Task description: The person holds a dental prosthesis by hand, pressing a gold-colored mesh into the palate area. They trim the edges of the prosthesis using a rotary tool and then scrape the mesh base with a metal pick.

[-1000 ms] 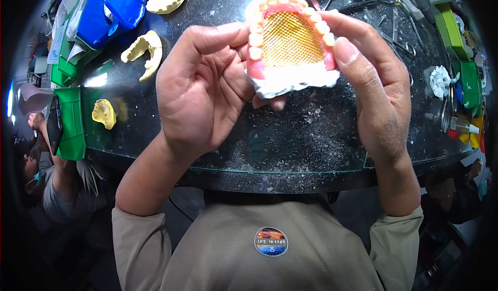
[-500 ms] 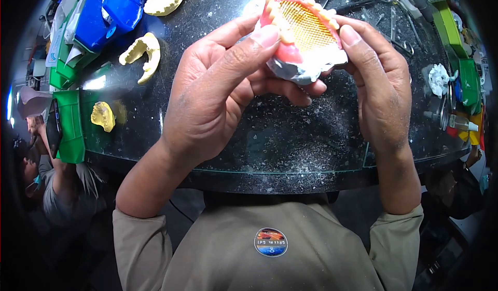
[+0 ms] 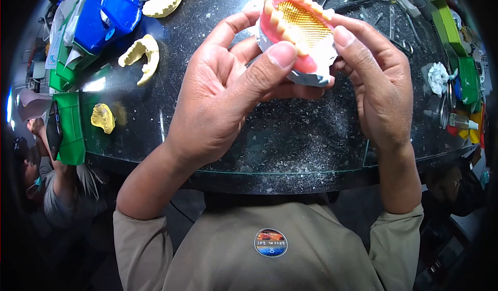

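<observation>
A denture model (image 3: pixel 298 29) with cream teeth, pink gum, a gold mesh palate and a white plaster base is held up above the dark table. My left hand (image 3: pixel 228 83) grips its left and lower side, with the thumb on the pink edge and fingers beneath the base. On the right, my right hand (image 3: pixel 376 73) holds the other side between thumb and fingers. A curved cream piece (image 3: pixel 145 57) and a small yellow piece (image 3: pixel 103 117) lie left of my left hand.
White dust covers the dark table (image 3: pixel 290 156). Blue bins (image 3: pixel 122 3) and a green bin (image 3: pixel 70 130) line the left edge. Metal tools (image 3: pixel 391 21), crumpled white material (image 3: pixel 438 79) and a small bottle (image 3: pixel 463 122) are at the right. Another person (image 3: pixel 57 182) is at the far left.
The denture model has turned and tilted, showing more of its left side. My left thumb has moved down and right along its edge, and my right fingers have shifted slightly.
</observation>
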`<act>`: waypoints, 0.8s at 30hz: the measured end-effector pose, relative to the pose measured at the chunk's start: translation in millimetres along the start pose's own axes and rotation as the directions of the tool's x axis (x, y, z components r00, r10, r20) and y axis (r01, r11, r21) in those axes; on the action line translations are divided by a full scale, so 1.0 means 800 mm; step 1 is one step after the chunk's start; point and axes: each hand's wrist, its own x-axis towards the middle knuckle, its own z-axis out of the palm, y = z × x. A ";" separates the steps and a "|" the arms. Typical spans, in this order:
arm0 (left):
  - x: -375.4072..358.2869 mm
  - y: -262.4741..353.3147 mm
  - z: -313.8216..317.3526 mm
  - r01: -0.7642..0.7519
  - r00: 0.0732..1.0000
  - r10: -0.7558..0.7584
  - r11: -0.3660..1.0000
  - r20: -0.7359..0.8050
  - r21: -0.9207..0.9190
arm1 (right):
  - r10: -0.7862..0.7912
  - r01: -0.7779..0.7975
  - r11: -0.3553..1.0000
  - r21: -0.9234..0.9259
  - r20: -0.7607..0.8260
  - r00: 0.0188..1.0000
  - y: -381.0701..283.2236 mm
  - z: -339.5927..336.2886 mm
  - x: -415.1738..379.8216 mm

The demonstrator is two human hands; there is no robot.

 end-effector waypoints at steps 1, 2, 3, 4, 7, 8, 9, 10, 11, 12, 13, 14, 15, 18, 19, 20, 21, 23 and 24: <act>0.000 0.000 0.000 0.001 1.000 -0.001 1.000 0.001 0.017 | 0.007 -0.007 1.000 0.011 -0.009 1.000 -0.001 0.000 0.000; 0.000 0.001 0.000 0.003 1.000 -0.003 0.999 0.013 0.039 | -0.012 0.012 1.000 -0.015 -0.004 1.000 -0.002 -0.002 0.001; 0.000 0.002 0.000 0.004 1.000 -0.006 0.998 0.024 0.061 | -0.032 0.032 0.999 -0.042 0.003 0.999 -0.003 -0.003 0.002; -0.001 0.003 -0.001 0.005 0.999 -0.008 0.996 0.035 0.084 | -0.052 0.053 0.996 -0.068 0.011 0.999 -0.003 -0.005 0.002; -0.001 0.007 -0.011 0.128 0.984 -0.126 0.992 0.125 -0.010 | -0.062 0.061 0.992 -0.108 -0.002 0.998 -0.002 -0.005 0.002; -0.001 0.002 -0.004 0.084 0.995 -0.085 0.996 0.043 0.038 | -0.055 0.056 0.987 -0.148 0.009 0.998 -0.004 -0.006 0.002; -0.001 0.004 -0.006 0.115 0.991 -0.120 0.990 0.058 0.085 | -0.047 0.050 0.981 -0.188 0.019 0.999 -0.008 -0.006 0.001; -0.001 0.009 -0.011 0.146 0.985 -0.156 0.980 0.070 0.132 | -0.053 0.059 0.976 -0.208 0.033 0.998 -0.009 -0.006 0.001; -0.001 0.011 -0.014 0.175 0.978 -0.192 0.968 0.079 0.179 | -0.059 0.069 0.971 -0.228 0.047 0.997 -0.009 -0.005 0.001; -0.001 0.009 -0.015 0.181 0.980 -0.194 0.961 0.043 0.210 | -0.081 0.093 0.969 -0.228 0.064 0.995 -0.006 -0.004 0.003; -0.002 0.005 -0.016 0.189 0.981 -0.196 0.952 0.006 0.241 | -0.102 0.118 0.967 -0.228 0.081 0.991 -0.004 -0.004 0.003; -0.002 0.003 -0.016 0.197 0.980 -0.196 0.942 -0.031 0.271 | -0.106 0.125 0.965 -0.230 0.094 0.990 -0.003 -0.003 0.003; -0.003 0.004 -0.015 0.207 0.978 -0.205 0.935 -0.036 0.288 | -0.111 0.133 0.964 -0.232 0.107 0.988 -0.002 -0.002 0.002; -0.004 0.002 -0.010 0.223 0.975 -0.215 0.927 -0.061 0.302 | -0.099 0.132 0.958 -0.254 0.137 0.986 -0.003 0.000 0.002; -0.004 0.002 -0.010 0.224 0.975 -0.217 0.919 -0.057 0.324 | -0.090 0.121 0.961 -0.249 0.135 0.987 -0.004 0.000 0.002; -0.004 0.003 -0.011 0.224 0.974 -0.219 0.911 -0.054 0.346 | -0.080 0.111 0.964 -0.243 0.133 0.988 -0.004 0.001 0.002; -0.004 0.003 -0.011 0.224 0.974 -0.221 0.903 -0.051 0.368 | -0.069 0.095 0.971 -0.220 0.123 0.990 -0.004 0.002 0.001; -0.004 0.002 -0.012 0.209 0.978 -0.201 0.914 -0.058 0.348 | -0.047 0.064 0.986 -0.151 0.116 0.992 -0.001 0.005 0.000; -0.004 0.000 -0.012 0.202 0.979 -0.192 0.920 -0.062 0.337 | -0.035 0.048 0.993 -0.107 0.119 0.992 0.000 0.008 -0.001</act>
